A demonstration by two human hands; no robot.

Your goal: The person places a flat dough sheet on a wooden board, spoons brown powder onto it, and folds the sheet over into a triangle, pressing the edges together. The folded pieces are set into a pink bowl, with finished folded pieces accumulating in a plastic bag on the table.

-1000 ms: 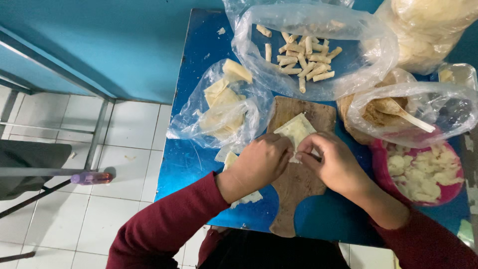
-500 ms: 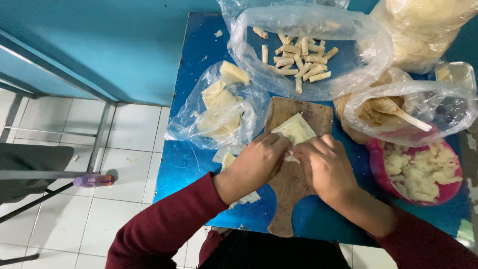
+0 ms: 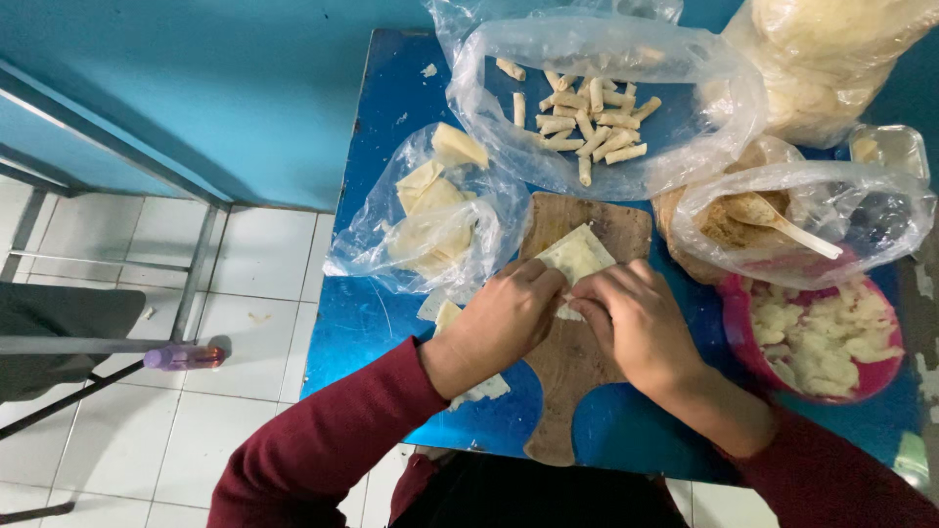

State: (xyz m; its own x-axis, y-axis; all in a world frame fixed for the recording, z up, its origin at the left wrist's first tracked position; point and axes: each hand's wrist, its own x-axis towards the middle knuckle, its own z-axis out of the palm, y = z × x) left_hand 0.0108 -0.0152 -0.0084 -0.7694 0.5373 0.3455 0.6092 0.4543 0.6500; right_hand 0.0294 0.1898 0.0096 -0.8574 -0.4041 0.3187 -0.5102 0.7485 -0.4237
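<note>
A: Your left hand [image 3: 509,318] & right hand [image 3: 631,328] have closed in since a sec ago, both pinching the pale square pastry wrapper [image 3: 575,256] on the brown wooden board [image 3: 572,362], mid-frame; near edge now folded under.

B: Rest? Blue surface [image 3: 391,147], white floor tiles [image 3: 245,264] left.

Light is dim-ish and cool w/ a blue cast; we see soft, even illumination from above. Glare on the clear plastic bags [image 3: 606,59], whitish sheen. Weak shadows under our left hand [image 3: 504,318] and right hand [image 3: 636,328] on the wooden board [image 3: 577,391]. Focus fair at centre; slight softness and wide-angle bend twd edges, esp. the floor tiles [image 3: 147,430]. No motion blur to speak of.
</note>
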